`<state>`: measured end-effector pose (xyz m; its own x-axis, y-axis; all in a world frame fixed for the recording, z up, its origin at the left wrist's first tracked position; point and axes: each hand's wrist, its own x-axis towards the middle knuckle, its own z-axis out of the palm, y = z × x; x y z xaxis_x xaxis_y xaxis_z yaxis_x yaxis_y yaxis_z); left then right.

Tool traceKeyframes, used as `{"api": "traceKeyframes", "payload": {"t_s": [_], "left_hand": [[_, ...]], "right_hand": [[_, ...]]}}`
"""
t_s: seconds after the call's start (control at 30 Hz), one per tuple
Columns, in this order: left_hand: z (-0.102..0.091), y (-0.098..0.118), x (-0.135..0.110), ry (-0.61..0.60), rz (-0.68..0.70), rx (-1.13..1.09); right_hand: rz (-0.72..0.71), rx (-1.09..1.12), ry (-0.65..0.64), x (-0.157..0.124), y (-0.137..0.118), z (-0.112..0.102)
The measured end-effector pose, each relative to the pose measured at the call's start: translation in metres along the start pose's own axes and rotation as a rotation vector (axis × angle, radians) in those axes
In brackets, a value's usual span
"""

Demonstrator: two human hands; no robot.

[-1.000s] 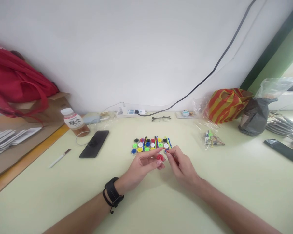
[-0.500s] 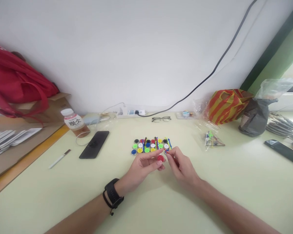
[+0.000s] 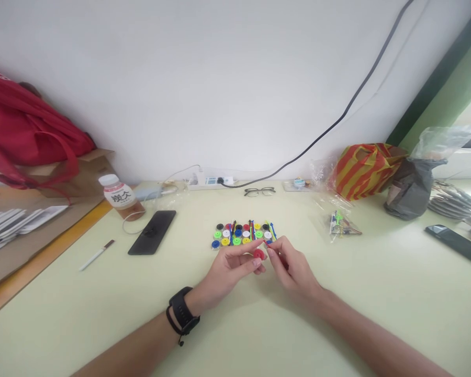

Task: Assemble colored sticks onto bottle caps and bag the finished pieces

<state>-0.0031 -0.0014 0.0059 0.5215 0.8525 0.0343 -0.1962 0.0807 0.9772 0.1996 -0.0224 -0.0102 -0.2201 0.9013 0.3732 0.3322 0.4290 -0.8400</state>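
My left hand [image 3: 232, 267], with a black watch on its wrist, is closed on a small round red disc [image 3: 258, 254]. The disc sits between the thumb and the fingers, its face turned up toward me. Close beside it on the right, my right hand [image 3: 294, 264] pinches a thin, small red piece [image 3: 265, 242] whose exact kind is too small to make out. The left index fingertip reaches to that piece. Just beyond both hands lie rows of coloured discs [image 3: 225, 242] on the table, with thin arrow-shaped sticks [image 3: 252, 230] between them.
A black phone [image 3: 152, 232], a bottle [image 3: 121, 196] and a white pen-like stick [image 3: 97, 255] lie to the left. Eyeglasses [image 3: 259, 192] and a power strip [image 3: 210, 181] are near the wall. A clear bag of small parts [image 3: 342, 228] and a striped bag [image 3: 367, 170] stand right.
Both hands keep nearly the same place and grip. The red disc and the small red piece have barely shifted.
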Motion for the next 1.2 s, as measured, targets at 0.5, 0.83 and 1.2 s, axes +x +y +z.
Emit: {"api": "traceKeyframes", "payload": {"t_s": [0.5,0.83,1.2], "left_hand": [[0.006,0.003,-0.001,-0.031,0.049,-0.026],[0.007,0.005,0.0,-0.024,0.048,0.003],[0.009,0.003,-0.002,-0.029,0.083,0.009]], "right_hand": [[0.215,0.647,-0.098,0.006,-0.022,0.003],[0.274,0.676,-0.105,0.005,-0.018,0.001],[0.328,0.73,-0.091,0.006,-0.018,0.002]]}}
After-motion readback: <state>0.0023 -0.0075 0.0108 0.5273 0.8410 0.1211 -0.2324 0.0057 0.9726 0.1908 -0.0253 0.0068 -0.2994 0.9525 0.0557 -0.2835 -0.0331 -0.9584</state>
